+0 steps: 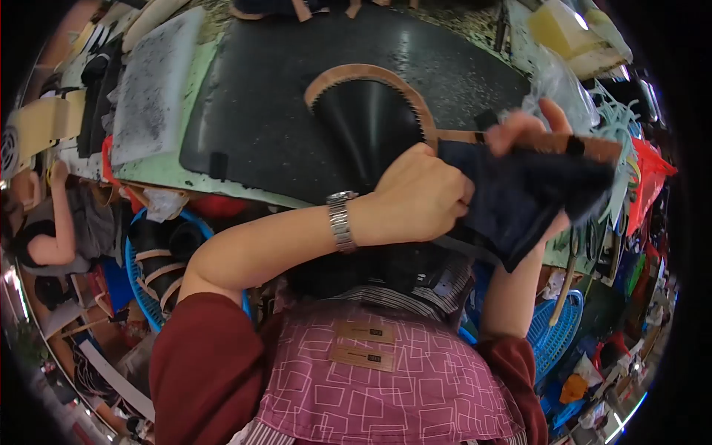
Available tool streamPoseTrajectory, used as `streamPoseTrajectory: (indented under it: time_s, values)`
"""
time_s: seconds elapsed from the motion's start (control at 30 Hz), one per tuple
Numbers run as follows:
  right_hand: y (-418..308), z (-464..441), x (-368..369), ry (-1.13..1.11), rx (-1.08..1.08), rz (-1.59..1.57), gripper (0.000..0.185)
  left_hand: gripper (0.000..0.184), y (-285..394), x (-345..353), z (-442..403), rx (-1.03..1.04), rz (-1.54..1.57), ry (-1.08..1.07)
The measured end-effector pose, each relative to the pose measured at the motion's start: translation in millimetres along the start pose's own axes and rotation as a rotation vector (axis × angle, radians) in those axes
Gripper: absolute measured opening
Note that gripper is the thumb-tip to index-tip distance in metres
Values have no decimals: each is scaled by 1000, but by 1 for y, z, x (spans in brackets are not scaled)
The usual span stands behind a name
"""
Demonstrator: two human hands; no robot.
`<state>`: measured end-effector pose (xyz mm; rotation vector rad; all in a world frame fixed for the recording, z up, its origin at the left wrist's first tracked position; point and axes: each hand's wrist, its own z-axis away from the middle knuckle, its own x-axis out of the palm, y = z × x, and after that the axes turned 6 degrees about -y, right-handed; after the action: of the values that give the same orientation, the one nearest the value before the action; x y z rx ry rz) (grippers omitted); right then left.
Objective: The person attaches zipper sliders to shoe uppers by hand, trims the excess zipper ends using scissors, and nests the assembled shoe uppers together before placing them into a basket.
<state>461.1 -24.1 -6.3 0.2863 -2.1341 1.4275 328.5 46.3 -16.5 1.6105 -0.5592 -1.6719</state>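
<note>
Dark cloth piece (512,196), held up between your two hands over the near right part of the work surface, brown strip (578,144) running along its far edge! Your left hand (424,194) is curled tight, knuckles up, gripping the cloth at its left side, a metal watch (341,221) on the wrist. Over on the right, your right hand (523,127) reaches up behind the piece and grasps its far edge, fingers bent over the strip, one finger raised and the whole thing blurred. Just beyond your left knuckles, a black curved panel (361,126) with a toothed brown rim stands over the black mat (259,96); whether it is joined to the cloth, you cannot tell. Left of the mat lies a speckled white board (156,85); far right, a clear plastic bag (567,89), then pale strings (614,111) and a red bag (650,185). Near left, below the table edge, a blue basket (132,259) carries dark pieces, and farther left another person (55,222) has an arm toward the table.
</note>
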Motion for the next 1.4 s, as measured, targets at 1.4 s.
streamPoseTrajectory:
  time_s: [1.4]
  values:
    - [-18, 46, 11, 46, 300, 818, 15, 11, -13, -17, 36, -52, 1152, 331]
